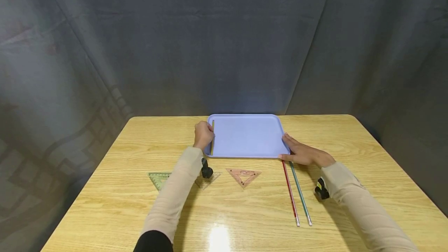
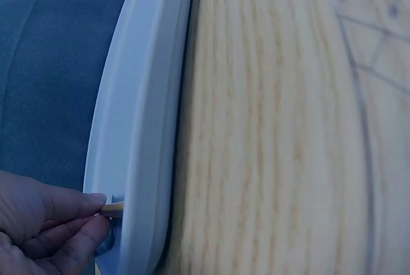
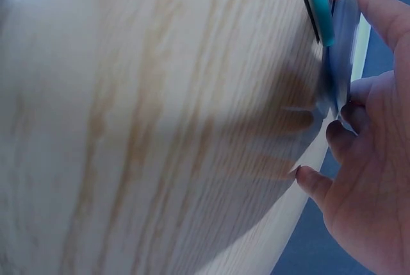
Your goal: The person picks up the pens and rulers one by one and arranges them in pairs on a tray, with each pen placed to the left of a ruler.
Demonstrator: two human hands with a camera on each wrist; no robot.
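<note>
Your left hand (image 1: 203, 134) sits at the nine o'clock edge of the lilac tray (image 1: 252, 149), fingers curled and pinching a slim olive-green pencil (image 1: 212, 137) that lies just inside the tray's left wall; the left wrist view shows thumb and forefinger closed on its tip against the rim. Your right hand (image 1: 303, 153) rests flat at the tray's four o'clock corner, fingers straight and together, touching the rim without curling round anything.

The tray stands at twelve o'clock on the wooden table (image 1: 350, 143), against the back edge. One pencil looks to be in or nearly in; I cannot tell whether you have let it go. Outside the tray are a red pencil (image 1: 290, 192) and a teal pencil (image 1: 300, 193), side by side at five o'clock from it, their far ends just beside your right hand. A pink set square (image 1: 243, 176) lies at six o'clock from the tray, a green set square (image 1: 159, 179) at eight o'clock, and a clear one (image 1: 210, 179) between them, partly under your left sleeve.

So I judge the gathering barely begun: five pieces remain on the table.
</note>
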